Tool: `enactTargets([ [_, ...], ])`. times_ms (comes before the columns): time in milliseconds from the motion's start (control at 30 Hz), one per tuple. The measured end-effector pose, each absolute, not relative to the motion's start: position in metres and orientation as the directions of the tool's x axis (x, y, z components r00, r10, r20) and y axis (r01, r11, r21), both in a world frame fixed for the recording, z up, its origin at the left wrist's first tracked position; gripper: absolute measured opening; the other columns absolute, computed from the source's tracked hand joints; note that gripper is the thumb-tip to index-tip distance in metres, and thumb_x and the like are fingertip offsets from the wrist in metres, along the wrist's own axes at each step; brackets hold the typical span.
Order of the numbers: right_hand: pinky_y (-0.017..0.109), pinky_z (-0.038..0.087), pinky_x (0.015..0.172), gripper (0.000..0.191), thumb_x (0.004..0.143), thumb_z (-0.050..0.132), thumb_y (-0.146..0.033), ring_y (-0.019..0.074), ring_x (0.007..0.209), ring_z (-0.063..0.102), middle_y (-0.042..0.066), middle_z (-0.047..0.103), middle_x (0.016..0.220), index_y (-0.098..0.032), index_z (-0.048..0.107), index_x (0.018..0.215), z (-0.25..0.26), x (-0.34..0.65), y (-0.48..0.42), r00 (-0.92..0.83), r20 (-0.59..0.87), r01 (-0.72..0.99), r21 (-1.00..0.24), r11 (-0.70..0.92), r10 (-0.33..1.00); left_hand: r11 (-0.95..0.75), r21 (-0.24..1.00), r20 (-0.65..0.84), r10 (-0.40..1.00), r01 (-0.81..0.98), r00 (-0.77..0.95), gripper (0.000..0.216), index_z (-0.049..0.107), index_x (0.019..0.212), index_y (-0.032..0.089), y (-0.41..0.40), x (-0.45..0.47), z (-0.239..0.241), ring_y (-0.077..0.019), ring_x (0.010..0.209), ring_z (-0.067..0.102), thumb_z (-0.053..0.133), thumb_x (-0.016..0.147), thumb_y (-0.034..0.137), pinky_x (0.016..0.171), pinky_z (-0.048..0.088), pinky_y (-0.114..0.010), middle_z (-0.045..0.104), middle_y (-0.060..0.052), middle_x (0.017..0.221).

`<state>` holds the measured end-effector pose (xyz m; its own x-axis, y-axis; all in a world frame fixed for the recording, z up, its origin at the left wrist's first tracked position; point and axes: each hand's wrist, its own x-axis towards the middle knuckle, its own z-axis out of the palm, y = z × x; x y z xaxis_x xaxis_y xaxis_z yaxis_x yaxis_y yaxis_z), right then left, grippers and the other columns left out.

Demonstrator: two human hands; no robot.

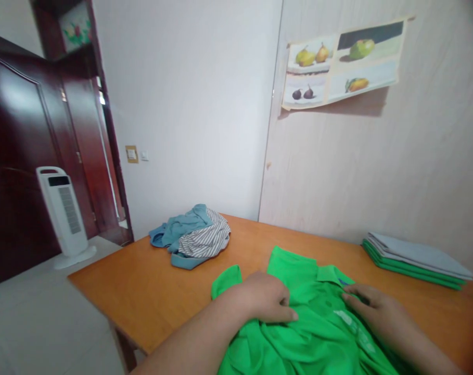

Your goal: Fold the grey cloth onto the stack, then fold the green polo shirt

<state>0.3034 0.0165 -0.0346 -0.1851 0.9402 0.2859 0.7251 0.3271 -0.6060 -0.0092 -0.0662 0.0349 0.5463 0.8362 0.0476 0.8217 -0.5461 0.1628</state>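
A bright green collared shirt [318, 344] lies crumpled across the near part of the wooden table, with pale lettering on its front. My left hand [265, 299] rests on the shirt's left side, fingers curled down into the fabric and thumb pointing right. The tips of those fingers are hidden. Beside the collar, my right hand [371, 307] pinches the shirt's right edge between thumb and fingers. One sleeve sticks out past my left wrist, and the collar points away from me.
On the wooden table [142, 281], a heap of blue and striped clothes [199, 237] sits at the back left. Folded grey and green clothes [416, 260] are stacked at the back right, near the wall. A white tower fan [66, 213] stands on the floor by the dark door.
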Motion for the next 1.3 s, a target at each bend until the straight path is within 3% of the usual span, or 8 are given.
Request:
enactTargets([
  [100,0.032,0.048,0.068,0.038,0.082,0.057,-0.057,0.0234,0.077,0.063,0.006,0.071,0.084,-0.023,0.072,0.090,-0.025,0.285,0.005,-0.195,0.253,0.581,-0.749,0.320,0.948,-0.427,0.091,-0.035,0.901,0.900,0.431,0.038,0.076,0.079,0.022,-0.065,-0.016,0.042,-0.0242,0.065,0.064,0.061,0.082,0.057,0.052,0.035,-0.029,0.073,-0.009,0.077],
  [167,0.028,0.040,0.052,0.041,0.083,0.055,-0.060,0.0163,0.058,0.052,0.001,0.062,0.069,-0.021,0.068,0.085,-0.018,0.274,-0.005,-0.220,0.197,0.491,-0.824,0.283,0.956,-0.349,0.036,-0.065,0.934,0.936,0.351,0.036,0.075,0.077,0.020,-0.064,-0.020,0.048,-0.0264,0.066,0.064,0.063,0.079,0.055,0.054,0.038,-0.030,0.073,-0.013,0.078],
  [267,0.025,0.035,0.049,0.042,0.081,0.058,-0.062,0.0118,0.052,0.045,-0.003,0.053,0.064,-0.020,0.064,0.081,-0.008,0.261,-0.016,-0.204,0.164,0.401,-0.885,0.235,0.965,-0.325,0.051,-0.040,0.944,0.944,0.328,0.028,0.073,0.075,0.019,-0.063,-0.017,0.062,-0.0258,0.069,0.064,0.067,0.075,0.046,0.058,0.038,-0.030,0.072,-0.012,0.079],
  [467,0.025,0.032,0.048,0.042,0.080,0.061,-0.061,0.0104,0.048,0.044,-0.005,0.049,0.060,-0.019,0.062,0.081,-0.002,0.256,-0.020,-0.197,0.192,0.304,-0.920,0.246,0.961,-0.353,0.627,0.124,0.925,0.695,0.358,0.015,0.067,0.081,0.019,-0.056,0.032,0.065,-0.0149,0.066,0.060,0.054,0.082,0.026,0.054,0.034,-0.023,0.067,0.000,0.072],
  [667,0.025,0.032,0.047,0.041,0.081,0.059,-0.061,0.0104,0.047,0.045,-0.006,0.048,0.059,-0.020,0.059,0.079,0.003,0.252,-0.024,-0.171,0.237,0.298,-0.913,0.279,0.956,-0.177,0.844,0.108,0.981,0.507,0.162,0.014,0.058,0.084,0.018,-0.041,0.058,0.014,-0.0112,0.057,0.051,0.061,0.072,0.011,0.051,0.029,-0.021,0.056,0.005,0.064],
  [967,0.025,0.035,0.048,0.037,0.083,0.059,-0.057,0.0111,0.050,0.048,-0.005,0.049,0.061,-0.020,0.060,0.082,0.002,0.248,-0.027,-0.166,0.284,0.298,-0.898,0.323,0.944,-0.242,0.851,0.184,0.969,0.466,0.167,0.021,0.059,0.085,0.018,-0.029,0.052,0.000,-0.0120,0.073,0.051,0.062,0.068,0.006,0.063,0.037,-0.021,0.057,0.003,0.080],
  [1100,0.026,0.038,0.051,0.038,0.085,0.057,-0.057,0.0124,0.053,0.050,-0.004,0.052,0.064,-0.019,0.061,0.084,0.002,0.248,-0.026,-0.132,0.324,0.310,-0.884,0.349,0.937,-0.230,0.848,0.149,0.968,0.477,0.202,0.011,0.057,0.082,0.019,-0.025,0.054,-0.006,-0.0116,0.063,0.048,0.060,0.074,0.011,0.056,0.032,-0.022,0.054,0.005,0.070],
  [1300,0.027,0.038,0.052,0.038,0.086,0.057,-0.057,0.0134,0.054,0.050,-0.004,0.053,0.064,-0.019,0.063,0.087,-0.001,0.248,-0.025,-0.099,0.351,0.338,-0.868,0.363,0.931,-0.355,0.820,0.260,0.930,0.450,0.260,0.005,0.056,0.076,0.019,-0.019,0.051,-0.011,-0.0117,0.065,0.050,0.060,0.075,0.015,0.058,0.031,-0.022,0.055,0.005,0.068],
])
